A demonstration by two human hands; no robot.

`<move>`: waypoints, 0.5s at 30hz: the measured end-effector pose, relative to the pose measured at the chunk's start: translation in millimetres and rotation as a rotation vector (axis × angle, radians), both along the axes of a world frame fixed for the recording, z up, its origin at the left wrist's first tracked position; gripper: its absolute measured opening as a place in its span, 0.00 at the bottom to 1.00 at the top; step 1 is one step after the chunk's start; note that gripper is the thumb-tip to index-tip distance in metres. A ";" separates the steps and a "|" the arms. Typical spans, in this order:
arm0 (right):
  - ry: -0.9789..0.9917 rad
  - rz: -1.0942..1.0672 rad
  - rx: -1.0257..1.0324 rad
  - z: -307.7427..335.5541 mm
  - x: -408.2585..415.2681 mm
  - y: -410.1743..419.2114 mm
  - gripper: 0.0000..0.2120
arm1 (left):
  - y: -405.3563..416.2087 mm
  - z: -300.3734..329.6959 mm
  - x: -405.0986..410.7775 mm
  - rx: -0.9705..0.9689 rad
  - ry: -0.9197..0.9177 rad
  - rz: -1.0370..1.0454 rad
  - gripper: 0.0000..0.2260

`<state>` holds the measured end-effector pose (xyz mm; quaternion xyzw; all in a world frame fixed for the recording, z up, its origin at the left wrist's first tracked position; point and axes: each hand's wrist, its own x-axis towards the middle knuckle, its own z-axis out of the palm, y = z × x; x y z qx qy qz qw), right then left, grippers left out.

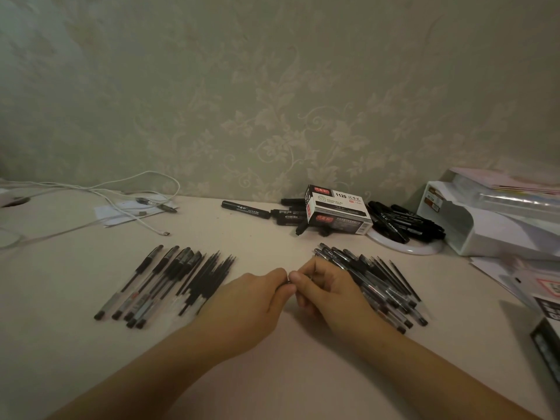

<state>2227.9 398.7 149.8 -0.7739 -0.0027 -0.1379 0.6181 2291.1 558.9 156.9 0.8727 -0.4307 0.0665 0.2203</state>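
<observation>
My left hand and my right hand meet at the middle of the pale table, fingers curled. Together they pinch one small dark pen; most of it is hidden by the fingers. Left of my hands lies a row of several clear-barrelled black pens and black refills. A heap of several black pens lies to the right, partly under my right hand.
A black and white marker box stands by the wall among several black markers, some on a white plate. White cables lie far left. A white desk tray with papers fills the right edge.
</observation>
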 end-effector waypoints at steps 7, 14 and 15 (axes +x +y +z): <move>0.007 0.002 0.033 0.2 1.1 0.1 0.09 | -0.9 1.9 -1.6 0.026 0.002 0.014 0.10; -0.033 -0.072 0.067 -1.0 -1.2 -1.0 0.09 | 1.2 3.8 4.3 0.004 -0.007 0.118 0.20; -0.051 -0.088 0.060 -1.1 -1.4 -0.2 0.08 | 0.8 3.8 3.7 0.004 -0.019 0.126 0.20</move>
